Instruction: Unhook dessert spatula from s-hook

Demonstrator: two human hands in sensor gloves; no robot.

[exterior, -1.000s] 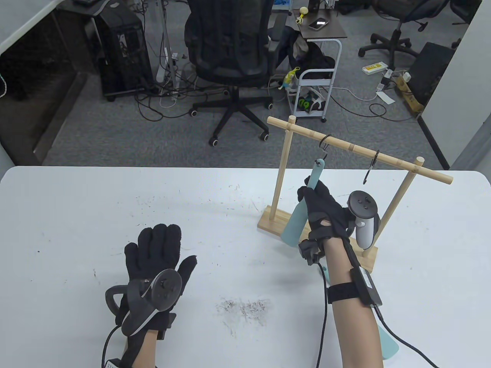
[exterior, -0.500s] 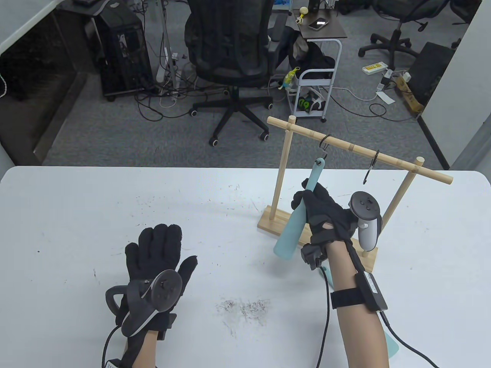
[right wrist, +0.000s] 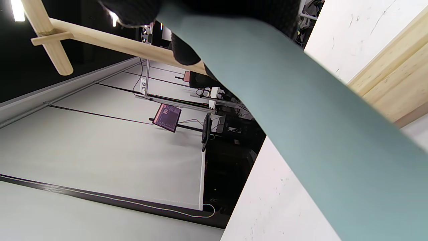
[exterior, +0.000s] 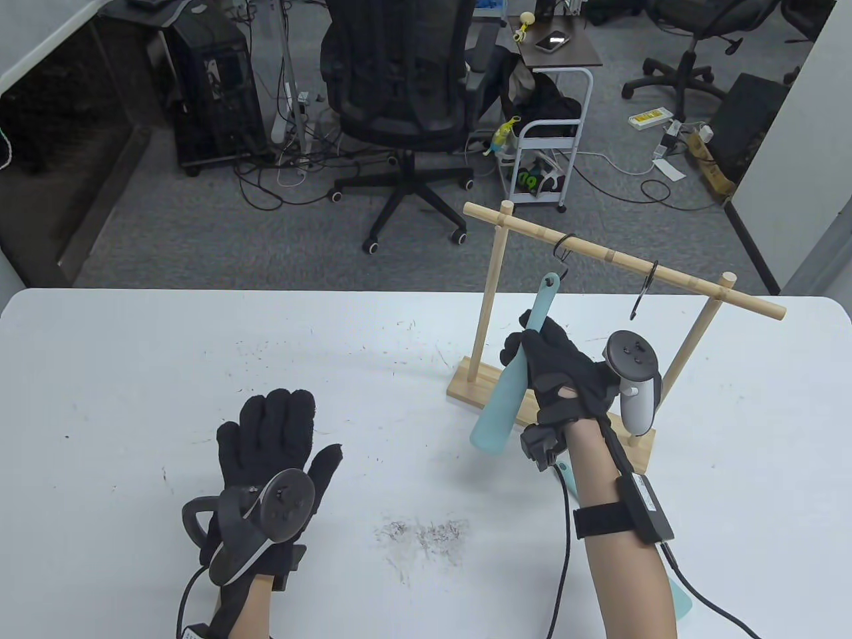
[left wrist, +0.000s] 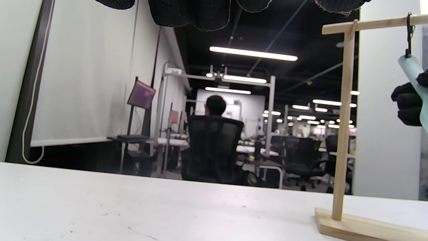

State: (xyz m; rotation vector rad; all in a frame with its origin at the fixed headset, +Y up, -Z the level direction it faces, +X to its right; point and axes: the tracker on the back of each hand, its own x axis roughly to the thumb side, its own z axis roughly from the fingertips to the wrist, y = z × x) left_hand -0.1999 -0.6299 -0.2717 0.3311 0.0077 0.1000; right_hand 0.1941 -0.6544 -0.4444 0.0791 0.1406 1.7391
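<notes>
A light teal dessert spatula [exterior: 506, 399] hangs tilted at the wooden rack [exterior: 626, 263], with its blade swung out to the left. Its handle tip with the hole sits at the lower end of the left black S-hook [exterior: 564, 256]; I cannot tell whether the hook still passes through the hole. My right hand [exterior: 542, 356] grips the spatula's handle. The blade fills the right wrist view [right wrist: 301, 117]. The left wrist view shows the hook [left wrist: 408, 33] touching the spatula's tip [left wrist: 412, 70]. My left hand [exterior: 276, 426] rests flat on the table, fingers spread, holding nothing.
A second black S-hook [exterior: 644, 289] hangs empty further right on the rail. The rack's wooden base [exterior: 472, 386] stands on the white table. Another teal spatula [exterior: 679, 599] lies on the table under my right forearm. Dark crumbs [exterior: 423, 532] lie on the table between my hands.
My right hand has shifted slightly left and swung the spatula's blade out to the left, tilting it more. The left hand has not moved.
</notes>
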